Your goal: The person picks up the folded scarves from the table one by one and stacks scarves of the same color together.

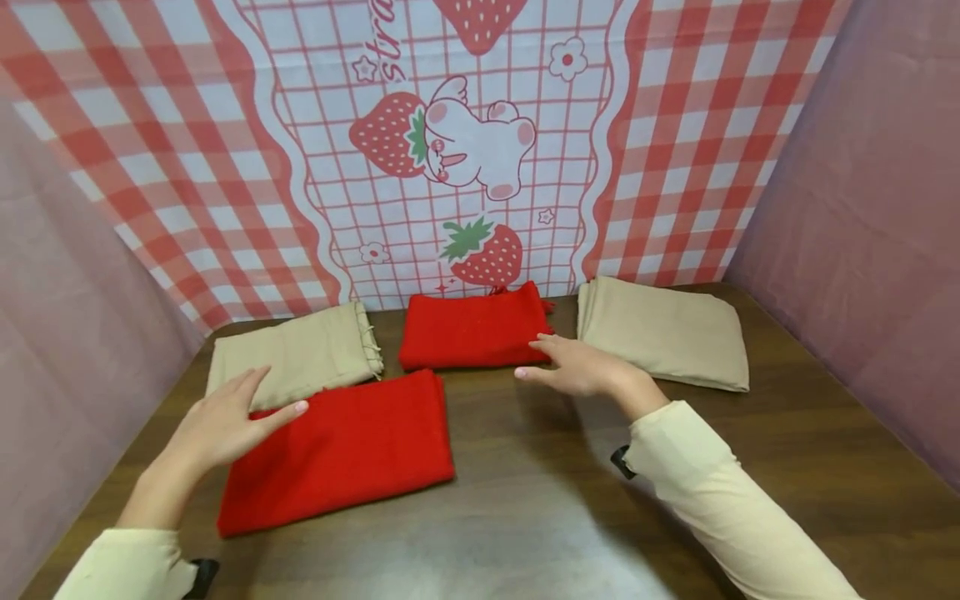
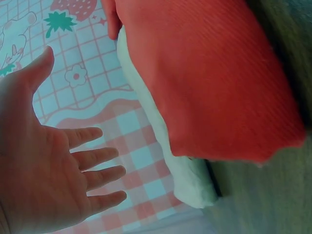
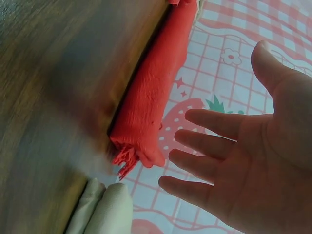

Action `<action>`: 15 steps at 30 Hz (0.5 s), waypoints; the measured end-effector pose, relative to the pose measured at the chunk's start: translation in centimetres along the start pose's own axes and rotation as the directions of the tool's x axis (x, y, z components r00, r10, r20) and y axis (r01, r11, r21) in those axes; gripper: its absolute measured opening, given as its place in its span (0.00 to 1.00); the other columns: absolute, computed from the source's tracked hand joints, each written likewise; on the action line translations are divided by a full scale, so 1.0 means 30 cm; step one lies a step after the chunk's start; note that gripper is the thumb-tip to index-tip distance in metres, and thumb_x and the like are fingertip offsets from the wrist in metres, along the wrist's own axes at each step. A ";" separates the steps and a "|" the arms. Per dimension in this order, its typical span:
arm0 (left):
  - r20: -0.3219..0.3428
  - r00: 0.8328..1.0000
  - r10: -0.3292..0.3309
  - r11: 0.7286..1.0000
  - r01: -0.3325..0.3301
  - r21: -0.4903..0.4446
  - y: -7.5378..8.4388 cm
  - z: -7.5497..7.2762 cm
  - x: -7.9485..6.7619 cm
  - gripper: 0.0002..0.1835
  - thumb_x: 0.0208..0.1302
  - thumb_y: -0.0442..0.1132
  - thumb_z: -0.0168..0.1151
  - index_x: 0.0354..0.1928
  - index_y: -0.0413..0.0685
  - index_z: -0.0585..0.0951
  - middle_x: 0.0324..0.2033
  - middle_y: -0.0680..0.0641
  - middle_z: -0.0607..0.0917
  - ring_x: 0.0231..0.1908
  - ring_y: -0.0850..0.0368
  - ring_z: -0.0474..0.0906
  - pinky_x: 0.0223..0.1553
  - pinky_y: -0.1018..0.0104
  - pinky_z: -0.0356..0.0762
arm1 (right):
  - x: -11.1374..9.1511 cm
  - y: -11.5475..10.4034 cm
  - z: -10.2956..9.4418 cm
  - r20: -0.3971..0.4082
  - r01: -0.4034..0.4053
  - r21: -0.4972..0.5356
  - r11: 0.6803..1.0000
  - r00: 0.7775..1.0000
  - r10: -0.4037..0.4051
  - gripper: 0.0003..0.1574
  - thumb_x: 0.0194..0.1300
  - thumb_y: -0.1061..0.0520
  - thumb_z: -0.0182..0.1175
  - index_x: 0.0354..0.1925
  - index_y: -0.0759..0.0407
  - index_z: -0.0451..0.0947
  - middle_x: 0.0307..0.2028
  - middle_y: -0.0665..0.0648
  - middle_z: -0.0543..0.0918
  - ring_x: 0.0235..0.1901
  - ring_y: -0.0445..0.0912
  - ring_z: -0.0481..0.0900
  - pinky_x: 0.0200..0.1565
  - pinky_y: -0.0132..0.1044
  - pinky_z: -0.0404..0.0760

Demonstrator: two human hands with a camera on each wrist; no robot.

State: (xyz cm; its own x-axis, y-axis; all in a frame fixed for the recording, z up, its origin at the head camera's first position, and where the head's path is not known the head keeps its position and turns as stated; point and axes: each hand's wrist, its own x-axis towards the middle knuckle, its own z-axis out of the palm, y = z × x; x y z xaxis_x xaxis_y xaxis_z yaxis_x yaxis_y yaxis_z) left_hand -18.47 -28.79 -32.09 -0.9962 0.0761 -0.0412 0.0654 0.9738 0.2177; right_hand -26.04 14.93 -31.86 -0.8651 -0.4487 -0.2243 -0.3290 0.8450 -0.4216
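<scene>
Left sleeve [image 1: 123, 568] and right sleeve [image 1: 723, 496] are both pale creamy yellow, bare hands [image 1: 219, 423], plus a little black thingy [image 1: 201, 577] at each wrist.

The left grip [image 1: 217, 427] hangs at the head view's lower left, the right grip [image 1: 581, 367] right of centre; fingers [image 2: 105, 176] extended, thumbs [image 3: 269, 68] spread apart.

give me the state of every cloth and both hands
left beige cloth, folded, lying flat, threads loose at one end
front red cloth, folded, lying flat
back red cloth, folded, fringe showing at one end
right beige cloth, folded, lying flat
left hand, spread, holding nothing
right hand, spread, holding nothing
</scene>
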 end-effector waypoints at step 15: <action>0.026 1.000 -0.014 0.998 0.015 -0.064 -0.052 0.042 0.001 0.51 0.64 0.69 0.47 0.71 0.31 0.54 0.67 0.24 0.60 0.65 0.27 0.59 0.59 0.28 0.61 | 0.026 -0.026 0.035 -0.082 0.047 0.010 0.999 0.996 -0.046 0.46 0.66 0.36 0.54 0.70 0.63 0.60 0.69 0.62 0.67 0.69 0.57 0.65 0.70 0.54 0.62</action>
State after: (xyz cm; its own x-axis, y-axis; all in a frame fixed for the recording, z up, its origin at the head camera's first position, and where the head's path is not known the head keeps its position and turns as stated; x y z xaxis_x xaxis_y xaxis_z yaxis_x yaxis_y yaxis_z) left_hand -18.52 -30.05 -33.67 -0.9953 0.0683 -0.0693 0.0464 0.9591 0.2793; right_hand -26.05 13.61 -32.61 -0.8772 -0.4616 -0.1322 -0.3652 0.8201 -0.4405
